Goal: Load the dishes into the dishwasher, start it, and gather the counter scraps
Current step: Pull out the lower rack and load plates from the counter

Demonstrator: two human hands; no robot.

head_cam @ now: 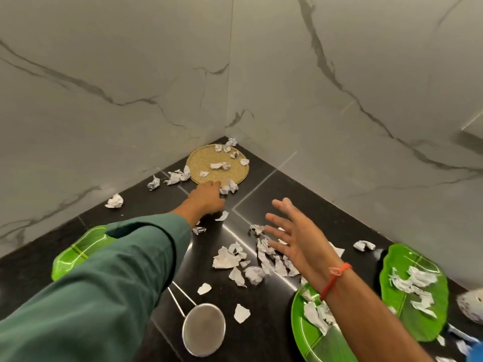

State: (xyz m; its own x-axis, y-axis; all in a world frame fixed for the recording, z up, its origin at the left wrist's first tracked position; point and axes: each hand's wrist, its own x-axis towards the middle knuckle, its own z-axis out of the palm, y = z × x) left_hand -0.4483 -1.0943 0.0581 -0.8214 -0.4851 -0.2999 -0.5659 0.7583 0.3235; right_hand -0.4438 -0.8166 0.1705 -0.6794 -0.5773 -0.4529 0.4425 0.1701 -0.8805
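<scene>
Left hand (206, 195) curls over paper scraps (236, 259), grip unclear; right hand (295, 236) spread open just above more. Risk: sweeping could flick bits under the woven mat (217, 164) beyond the fingers.

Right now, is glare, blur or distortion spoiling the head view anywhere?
Head view: bright glare streaks run along the black counter seams; wide-angle bend bows the marble walls; the right hand is slightly motion-blurred; the white thing at the right edge is blurred beyond telling; the paper scraps stay sharp.
</scene>
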